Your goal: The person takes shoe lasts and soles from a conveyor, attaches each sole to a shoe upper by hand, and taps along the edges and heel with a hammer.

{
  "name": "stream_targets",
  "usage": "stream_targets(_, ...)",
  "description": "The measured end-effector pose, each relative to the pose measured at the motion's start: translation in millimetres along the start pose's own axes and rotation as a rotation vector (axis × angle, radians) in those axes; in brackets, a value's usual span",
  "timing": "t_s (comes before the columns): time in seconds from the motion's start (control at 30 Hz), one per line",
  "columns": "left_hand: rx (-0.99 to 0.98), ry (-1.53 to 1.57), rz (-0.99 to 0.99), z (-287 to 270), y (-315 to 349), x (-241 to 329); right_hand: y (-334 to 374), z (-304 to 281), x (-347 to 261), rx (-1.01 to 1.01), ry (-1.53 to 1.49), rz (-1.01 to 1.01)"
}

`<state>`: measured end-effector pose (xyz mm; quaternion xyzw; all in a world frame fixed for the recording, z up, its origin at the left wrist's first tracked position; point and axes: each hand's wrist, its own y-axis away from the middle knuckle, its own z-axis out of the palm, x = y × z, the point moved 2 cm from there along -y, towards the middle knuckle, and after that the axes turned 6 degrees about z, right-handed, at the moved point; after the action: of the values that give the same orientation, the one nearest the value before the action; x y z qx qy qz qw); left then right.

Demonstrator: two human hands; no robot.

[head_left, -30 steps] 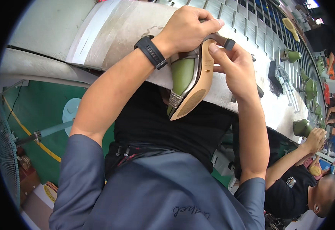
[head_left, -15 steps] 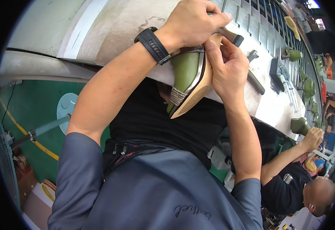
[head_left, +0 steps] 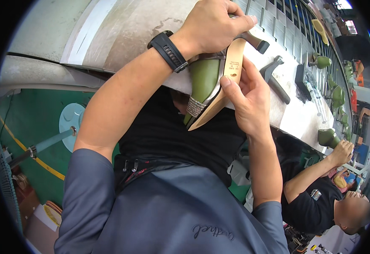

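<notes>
A high-heeled sandal on a green shoe last (head_left: pixel 205 76) is tilted toe-down in front of me at the bench edge. Its tan sole (head_left: pixel 212 113) faces right, and a glittering silver strap (head_left: pixel 196 106) crosses the toe. My left hand (head_left: pixel 212 26), with a black watch on the wrist, is closed around the back of the shoe by the dark heel (head_left: pixel 257 44). My right hand (head_left: pixel 252 99) has its thumb pressed on the middle of the sole, its other fingers curled beside the sole's right edge.
On the bench (head_left: pixel 125 38), a hammer (head_left: pixel 277 80) lies right of my hand, beside a dark block (head_left: pixel 304 82). Metal rollers (head_left: pixel 288 25) run along the far side, with green lasts (head_left: pixel 337 96) further right. A co-worker's hand (head_left: pixel 342 153) holds another green last (head_left: pixel 328 138).
My right hand has slid down the sole from near the heel to its middle, uncovering small print there. My left hand and the shoe stay nearly in place.
</notes>
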<state>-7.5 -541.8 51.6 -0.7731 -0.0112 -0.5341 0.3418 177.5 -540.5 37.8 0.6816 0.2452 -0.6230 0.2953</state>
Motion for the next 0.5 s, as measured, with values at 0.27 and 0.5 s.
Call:
stream_targets(0.27, 0.12, 0.133, -0.066, -12, 5, -10, -45, -2, -26, 0.066, 0.209, -0.025)
stream_targets(0.5, 0.14, -0.052, 0.168, -70, 99, 3, -48, -33, -45, 0.037, 0.771, -0.348)
